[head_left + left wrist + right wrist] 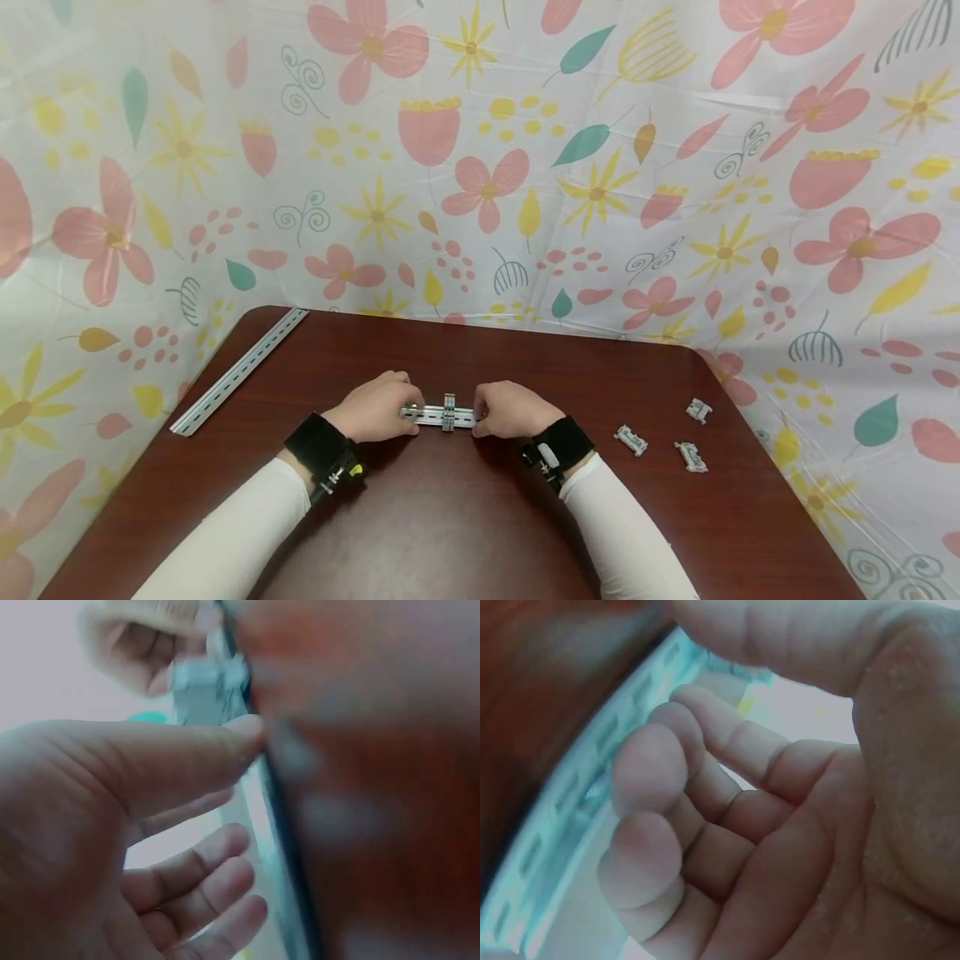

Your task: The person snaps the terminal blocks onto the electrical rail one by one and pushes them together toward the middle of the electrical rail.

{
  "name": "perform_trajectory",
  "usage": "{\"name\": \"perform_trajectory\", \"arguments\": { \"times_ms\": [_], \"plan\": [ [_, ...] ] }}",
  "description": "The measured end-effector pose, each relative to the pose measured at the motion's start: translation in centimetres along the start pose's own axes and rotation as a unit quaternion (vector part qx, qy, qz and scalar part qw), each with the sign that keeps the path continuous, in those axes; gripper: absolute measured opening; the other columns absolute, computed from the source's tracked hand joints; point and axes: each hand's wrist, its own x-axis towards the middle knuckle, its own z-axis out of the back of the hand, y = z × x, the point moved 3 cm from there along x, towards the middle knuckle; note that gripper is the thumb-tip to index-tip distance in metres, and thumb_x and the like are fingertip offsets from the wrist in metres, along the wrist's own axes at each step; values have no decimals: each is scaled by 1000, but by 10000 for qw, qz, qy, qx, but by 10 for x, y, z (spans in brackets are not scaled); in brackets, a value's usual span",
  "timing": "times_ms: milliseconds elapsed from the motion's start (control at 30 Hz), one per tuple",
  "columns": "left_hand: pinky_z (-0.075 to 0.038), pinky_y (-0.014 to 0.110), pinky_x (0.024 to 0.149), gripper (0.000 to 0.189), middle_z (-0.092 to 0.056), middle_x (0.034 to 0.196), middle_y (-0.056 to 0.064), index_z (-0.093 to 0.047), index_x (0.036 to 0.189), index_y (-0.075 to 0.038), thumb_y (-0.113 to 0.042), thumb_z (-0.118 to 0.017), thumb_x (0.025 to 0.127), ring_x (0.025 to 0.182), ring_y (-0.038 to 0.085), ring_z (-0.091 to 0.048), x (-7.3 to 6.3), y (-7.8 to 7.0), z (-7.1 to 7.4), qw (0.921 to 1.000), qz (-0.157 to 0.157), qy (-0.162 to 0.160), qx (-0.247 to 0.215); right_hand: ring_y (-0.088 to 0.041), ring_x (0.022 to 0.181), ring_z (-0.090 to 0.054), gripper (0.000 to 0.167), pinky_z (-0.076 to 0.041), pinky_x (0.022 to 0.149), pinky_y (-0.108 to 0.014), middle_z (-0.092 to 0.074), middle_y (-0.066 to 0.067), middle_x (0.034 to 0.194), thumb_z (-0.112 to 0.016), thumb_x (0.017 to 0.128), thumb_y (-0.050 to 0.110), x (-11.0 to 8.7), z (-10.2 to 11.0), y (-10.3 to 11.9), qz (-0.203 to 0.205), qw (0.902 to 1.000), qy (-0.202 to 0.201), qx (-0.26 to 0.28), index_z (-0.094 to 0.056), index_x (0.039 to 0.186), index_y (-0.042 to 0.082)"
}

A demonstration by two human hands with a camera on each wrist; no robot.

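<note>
Short silvery metal rail with a row of slots (429,415) is held crosswise in front of the person in the head view, between both hands; whether it touches the table cannot be told. A narrow grey-and-white block cluster (448,412) sits across it, near the middle of its visible stretch. The left hand (378,407) is clamped on the rail's left end, thumb on the near side, and the right hand (517,408) grips the right end likewise. Each wrist wears a black band, the left one (318,446) and the right one (572,440), above white sleeves (232,525). A long silvery slotted metal strip (238,371) lies slantwise along the left side of the dark reddish-brown table (450,517). Three small pale grey pieces lie apart on the right side: one nearest the hand (631,440), one farther right (691,457) and one behind them (698,410). A white flower-printed curtain (465,167) hangs behind.

In the left wrist view, blurred, the left thumb reaches the rail's edge just beside the cluster, the other fingers bent; the right hand shows beyond.

In the right wrist view, the slotted rail runs diagonally behind the curled right fingers, the thumb stretched above them, its tip cut off by the frame
</note>
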Motion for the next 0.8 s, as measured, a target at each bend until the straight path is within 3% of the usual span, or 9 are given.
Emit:
{"name": "perform_trajectory", "arguments": {
  "times_ms": [200, 333, 533, 667, 800],
  "plan": [
    [-58, 46, 89, 34, -69, 112, 3, -84, 118, -14, -20, -94, 87, 109, 27, -60, -7, 19, 16, 9988, 409, 86, 245, -19, 85, -60, 33, -53, 73, -38, -64, 0, 100, -97, 84, 20, -8, 12, -22, -495, 9986, -62, -194, -71, 103, 15],
    [-59, 47, 90, 31, -71, 111, 5, -85, 116, -12, -15, -91, 86, 107, 27, -63, -12, 26, 23, 9984, 450, 225, 262, -20, 88, -59, 36, -54, 73, -39, -63, -4, 109, -97, 81, 18, -15, 16, -33, -788, 9961, 7, -400, -73, 107, 15],
    [-57, 43, 82, 23, -69, 108, 4, -84, 109, -14, -9, -86, 86, 96, 21, -60, -15, 34, 27, 9980, 468, 370, 229, -20, 85, -62, 33, -55, 71, -39, -69, -1, 100, -97, 79, 14, -16, 18, -41, -773, 9965, 73, -299, -75, 104, 14],
    [-57, 43, 82, 21, -69, 106, 3, -84, 107, -14, -10, -85, 86, 93, 20, -60, -13, 35, 26, 9977, 494, 353, 288, -20, 81, -63, 28, -54, 70, -38, -69, 1, 93, -94, 82, 12, -13, 16, -47, -742, 9970, 136, -192, -74, 101, 15],
    [-59, 46, 86, 23, -69, 107, 3, -84, 111, -13, -12, -85, 88, 97, 22, -62, -8, 38, 22, 9973, 570, 263, 384, -19, 82, -62, 26, -53, 72, -38, -68, 1, 95, -92, 86, 12, -8, 16, -56, -655, 9977, 86, -154, -74, 105, 14]
  ]
}}
